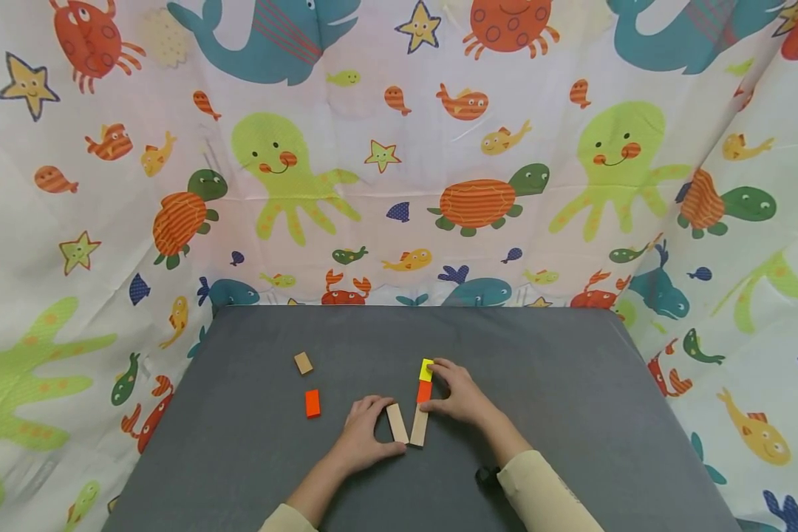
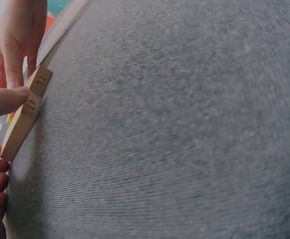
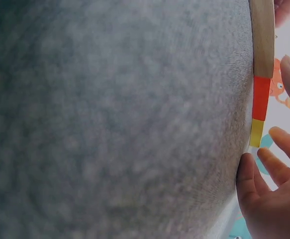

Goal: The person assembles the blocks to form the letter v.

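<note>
My left hand (image 1: 360, 437) pinches a plain wooden block (image 1: 397, 423) lengthwise, thumb at the near end and fingers at the far end. In the left wrist view that block (image 2: 20, 130) has dark marks on its end. Its near end meets or almost meets a second wooden block (image 1: 419, 428), so the two form a narrow V. Beyond the second block, an orange block (image 1: 424, 392) and a yellow block (image 1: 426, 369) continue the row end to end. My right hand (image 1: 463, 397) is along the row's right side, fingers spread; the right wrist view shows gaps between fingertips and blocks.
On the grey-covered table (image 1: 539, 347), a loose orange block (image 1: 312, 403) and a small wooden block (image 1: 303, 363) lie to the left. A patterned curtain (image 1: 372, 111) hangs behind the table. Something black (image 1: 486, 476) is by the right sleeve.
</note>
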`<state>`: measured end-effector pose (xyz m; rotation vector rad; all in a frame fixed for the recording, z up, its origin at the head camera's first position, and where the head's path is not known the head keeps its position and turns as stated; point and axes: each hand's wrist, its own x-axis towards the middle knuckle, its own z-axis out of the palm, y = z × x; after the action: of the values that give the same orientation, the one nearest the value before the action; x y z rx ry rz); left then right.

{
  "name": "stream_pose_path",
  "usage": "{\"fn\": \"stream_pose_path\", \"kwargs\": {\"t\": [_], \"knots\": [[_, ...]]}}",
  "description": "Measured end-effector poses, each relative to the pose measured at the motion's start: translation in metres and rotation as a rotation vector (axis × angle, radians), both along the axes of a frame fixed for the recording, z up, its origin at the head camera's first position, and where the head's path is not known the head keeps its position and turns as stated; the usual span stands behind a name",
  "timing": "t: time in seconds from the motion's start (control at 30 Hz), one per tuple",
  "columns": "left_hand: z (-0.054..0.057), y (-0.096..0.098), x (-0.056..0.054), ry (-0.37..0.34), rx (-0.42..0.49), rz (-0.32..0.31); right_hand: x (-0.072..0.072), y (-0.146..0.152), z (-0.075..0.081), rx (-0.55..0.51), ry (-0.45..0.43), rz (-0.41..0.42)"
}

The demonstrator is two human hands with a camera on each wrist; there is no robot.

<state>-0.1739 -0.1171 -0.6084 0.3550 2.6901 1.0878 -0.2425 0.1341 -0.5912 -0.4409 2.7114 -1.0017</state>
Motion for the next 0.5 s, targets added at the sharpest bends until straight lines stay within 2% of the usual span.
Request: {"fn": "stream_pose_path", "kwargs": {"t": [0.2,0.5], "knots": [[0.007,-0.008,-0.001,0.014,0.048,0.058,0.001,-0.001,0.0,0.026,0.032,0.008],[0.026,-0.034,-0.005,0.166,0.099,0.21,-0.001,0.0,-0.001,0.063,0.069,0.03]]}}
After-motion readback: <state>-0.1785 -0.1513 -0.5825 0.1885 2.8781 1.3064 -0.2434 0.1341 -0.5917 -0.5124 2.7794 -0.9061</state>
